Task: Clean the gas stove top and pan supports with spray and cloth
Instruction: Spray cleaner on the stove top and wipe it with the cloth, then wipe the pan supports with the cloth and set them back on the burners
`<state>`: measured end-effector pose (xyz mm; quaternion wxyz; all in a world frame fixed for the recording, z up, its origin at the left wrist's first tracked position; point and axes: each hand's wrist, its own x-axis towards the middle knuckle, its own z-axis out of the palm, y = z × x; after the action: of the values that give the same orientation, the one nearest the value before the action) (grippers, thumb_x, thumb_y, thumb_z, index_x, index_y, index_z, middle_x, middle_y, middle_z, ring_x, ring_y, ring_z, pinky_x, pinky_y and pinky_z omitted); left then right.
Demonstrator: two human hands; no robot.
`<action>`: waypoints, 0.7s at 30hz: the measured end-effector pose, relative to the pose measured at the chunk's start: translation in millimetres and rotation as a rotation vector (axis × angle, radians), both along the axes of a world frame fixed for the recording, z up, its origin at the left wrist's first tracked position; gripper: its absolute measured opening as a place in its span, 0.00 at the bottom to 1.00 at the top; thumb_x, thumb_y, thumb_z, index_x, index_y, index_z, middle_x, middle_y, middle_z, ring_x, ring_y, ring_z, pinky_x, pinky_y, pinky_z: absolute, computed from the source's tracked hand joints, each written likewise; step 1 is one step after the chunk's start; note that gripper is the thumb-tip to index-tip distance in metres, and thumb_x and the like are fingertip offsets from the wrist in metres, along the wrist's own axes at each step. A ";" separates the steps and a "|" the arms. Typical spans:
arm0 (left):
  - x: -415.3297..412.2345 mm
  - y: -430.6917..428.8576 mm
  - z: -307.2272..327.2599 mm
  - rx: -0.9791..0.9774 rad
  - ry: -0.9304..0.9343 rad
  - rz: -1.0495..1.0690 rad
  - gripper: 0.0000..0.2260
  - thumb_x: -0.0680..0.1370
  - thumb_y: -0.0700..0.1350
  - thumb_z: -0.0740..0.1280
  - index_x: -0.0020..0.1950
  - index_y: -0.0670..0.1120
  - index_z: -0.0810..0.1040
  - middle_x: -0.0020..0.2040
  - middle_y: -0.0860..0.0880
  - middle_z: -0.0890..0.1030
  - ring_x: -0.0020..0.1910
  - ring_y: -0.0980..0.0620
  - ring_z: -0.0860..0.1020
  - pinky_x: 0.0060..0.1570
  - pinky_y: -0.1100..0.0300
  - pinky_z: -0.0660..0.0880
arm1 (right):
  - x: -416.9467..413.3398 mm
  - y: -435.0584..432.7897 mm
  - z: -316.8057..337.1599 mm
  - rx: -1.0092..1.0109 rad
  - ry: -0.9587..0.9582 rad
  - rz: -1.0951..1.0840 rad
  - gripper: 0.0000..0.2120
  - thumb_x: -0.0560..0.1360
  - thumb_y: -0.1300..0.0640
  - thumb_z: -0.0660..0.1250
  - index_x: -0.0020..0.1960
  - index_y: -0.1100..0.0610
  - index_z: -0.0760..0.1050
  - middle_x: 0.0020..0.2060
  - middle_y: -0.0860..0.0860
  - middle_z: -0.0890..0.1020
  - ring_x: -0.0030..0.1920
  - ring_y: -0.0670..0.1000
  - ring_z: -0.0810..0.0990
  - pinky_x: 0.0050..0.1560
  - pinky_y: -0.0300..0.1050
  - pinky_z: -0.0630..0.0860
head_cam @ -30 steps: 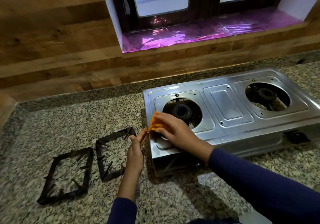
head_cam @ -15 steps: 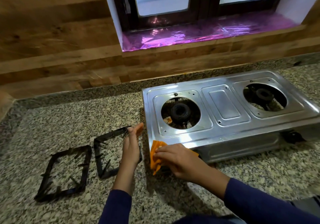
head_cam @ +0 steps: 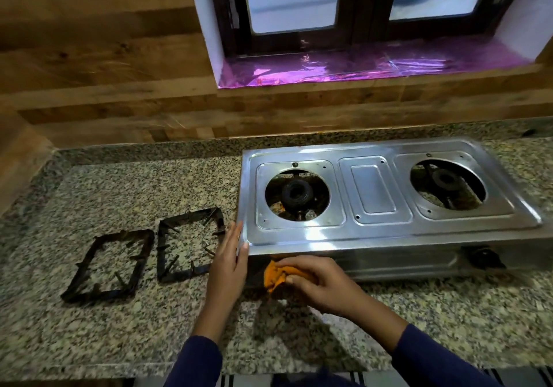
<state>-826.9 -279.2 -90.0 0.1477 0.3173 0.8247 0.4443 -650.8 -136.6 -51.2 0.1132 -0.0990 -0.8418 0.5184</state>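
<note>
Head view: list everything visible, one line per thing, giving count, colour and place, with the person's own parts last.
Gas stove: one, silver steel, on the counter, right of centre.
Burners: two, black, in the stove's round openings.
Pan supports: two, black, on the counter left of the stove.
Counter: one, speckled grey granite.
Window: one, dark frame, above the stove.
Sill lining: one, shiny purple.
Cloth: one, orange, at the stove's front face.
Left hand: open, at the stove's left corner.
Right hand: holding the cloth.

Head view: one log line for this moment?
right hand: cloth on stove front panel | left hand: flat against stove's left corner | pan supports: off, on counter
</note>
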 end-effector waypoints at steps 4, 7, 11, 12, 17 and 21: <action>18.5 -14.6 8.1 -0.066 -0.029 0.035 0.24 0.83 0.52 0.59 0.78 0.56 0.59 0.77 0.59 0.60 0.76 0.57 0.60 0.71 0.54 0.65 | -7.3 -0.5 7.1 -0.059 0.109 -0.118 0.16 0.77 0.58 0.69 0.64 0.51 0.78 0.58 0.43 0.82 0.59 0.39 0.79 0.60 0.36 0.75; 32.6 -24.7 10.4 -0.070 -0.076 0.067 0.24 0.82 0.51 0.61 0.78 0.59 0.58 0.76 0.59 0.62 0.74 0.56 0.64 0.69 0.52 0.69 | -15.6 -7.9 1.7 -0.048 0.075 -0.130 0.16 0.77 0.56 0.69 0.65 0.52 0.78 0.58 0.44 0.81 0.59 0.41 0.78 0.62 0.40 0.75; 42.3 -41.7 13.9 -0.081 -0.129 0.074 0.26 0.81 0.43 0.63 0.78 0.54 0.59 0.74 0.56 0.65 0.71 0.57 0.64 0.64 0.60 0.67 | -22.4 -31.2 -4.5 -0.073 0.004 -0.037 0.15 0.78 0.53 0.68 0.63 0.53 0.79 0.57 0.46 0.83 0.57 0.41 0.80 0.59 0.43 0.78; 40.4 -47.1 15.3 -0.093 -0.142 0.100 0.26 0.81 0.42 0.63 0.78 0.52 0.60 0.74 0.53 0.66 0.71 0.56 0.65 0.64 0.60 0.67 | -23.8 -36.7 -3.1 -0.099 0.008 -0.025 0.15 0.78 0.54 0.68 0.63 0.52 0.79 0.56 0.45 0.83 0.56 0.40 0.80 0.58 0.41 0.78; 3.8 -74.4 4.5 -0.154 -0.157 0.304 0.23 0.81 0.47 0.65 0.75 0.47 0.67 0.73 0.45 0.70 0.70 0.45 0.70 0.63 0.53 0.68 | -37.5 -49.6 7.0 -0.121 0.114 -0.121 0.15 0.78 0.57 0.68 0.64 0.51 0.78 0.58 0.46 0.82 0.58 0.40 0.78 0.59 0.34 0.74; -38.8 -85.3 -6.5 -0.215 -0.236 0.461 0.22 0.81 0.49 0.65 0.74 0.45 0.69 0.70 0.41 0.73 0.66 0.41 0.72 0.59 0.52 0.69 | -57.4 -48.2 6.4 -0.142 0.068 -0.219 0.13 0.78 0.57 0.68 0.62 0.52 0.79 0.55 0.43 0.82 0.56 0.37 0.78 0.60 0.35 0.74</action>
<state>-865.7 -364.5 -96.5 0.1704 0.0498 0.8947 0.4098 -708.1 -184.8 -44.8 0.1902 -0.1802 -0.7830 0.5641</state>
